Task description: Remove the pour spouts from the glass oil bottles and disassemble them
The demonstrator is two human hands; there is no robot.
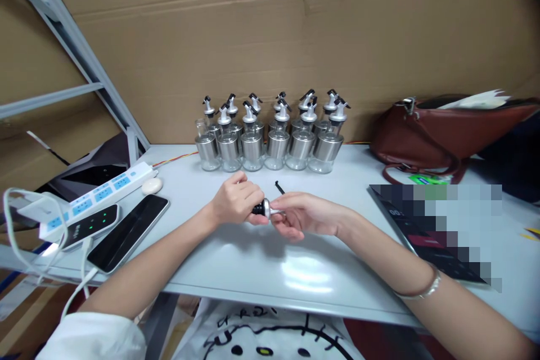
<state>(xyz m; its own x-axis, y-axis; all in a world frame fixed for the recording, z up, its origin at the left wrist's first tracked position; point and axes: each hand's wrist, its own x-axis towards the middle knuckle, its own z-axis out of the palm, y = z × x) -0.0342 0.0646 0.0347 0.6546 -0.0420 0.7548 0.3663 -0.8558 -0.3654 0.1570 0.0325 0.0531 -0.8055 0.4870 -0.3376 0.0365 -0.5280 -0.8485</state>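
A bottle pour spout [266,209] with a black ribbed stopper and a silver collar is held sideways between my two hands, just above the table. My left hand [237,201] is closed around the black stopper end. The fingers of my right hand [310,214] pinch the thin metal tube on the other side. A small black lever-like piece [279,187] shows beside my right fingers; whether it is held or lies on the table I cannot tell. Beyond my hands stand two rows of glass bottles with steel bands. The front-left bottle [207,152] has an uncovered neck; the others carry spouts.
At left lie a power strip [103,194], a black phone [129,233], a power bank [90,226] and white cables. A brown bag [422,135] sits at back right, with a dark, partly blurred tablet-like panel [405,214] in front. Cardboard [228,50] lines the back.
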